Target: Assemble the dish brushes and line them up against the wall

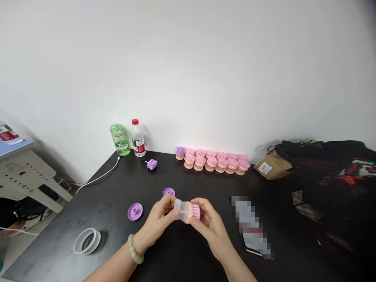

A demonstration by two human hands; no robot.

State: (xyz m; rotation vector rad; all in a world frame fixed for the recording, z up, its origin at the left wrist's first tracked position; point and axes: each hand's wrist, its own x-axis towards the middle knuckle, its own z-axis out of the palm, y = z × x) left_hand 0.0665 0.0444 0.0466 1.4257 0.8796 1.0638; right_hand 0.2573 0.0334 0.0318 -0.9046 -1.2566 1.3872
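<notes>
Between my two hands is a small scrub brush (pixel 185 211), lying on its side above the black table. Its clear body points left and its pink bristles point right. My left hand (pixel 164 211), with a beaded bracelet at the wrist, is closed around the clear end. On the bristle end, beside the peach collar, the fingers of my right hand (pixel 207 219) are closed. A purple round cap (pixel 169 192) lies just behind my left fingers, partly hidden by them. Another purple cap (pixel 135 212) lies left of that hand. A clear ring (pixel 87 241) rests at the front left.
Pink brushes (pixel 211 162) stand in two rows near the wall, with one purple brush (pixel 180 152) at their left end. A purple brush head (pixel 152 164), a water bottle (pixel 138 139) and a green bottle (pixel 120 140) stand back left. A phone (pixel 252 229) and dark bag (pixel 323 188) lie right.
</notes>
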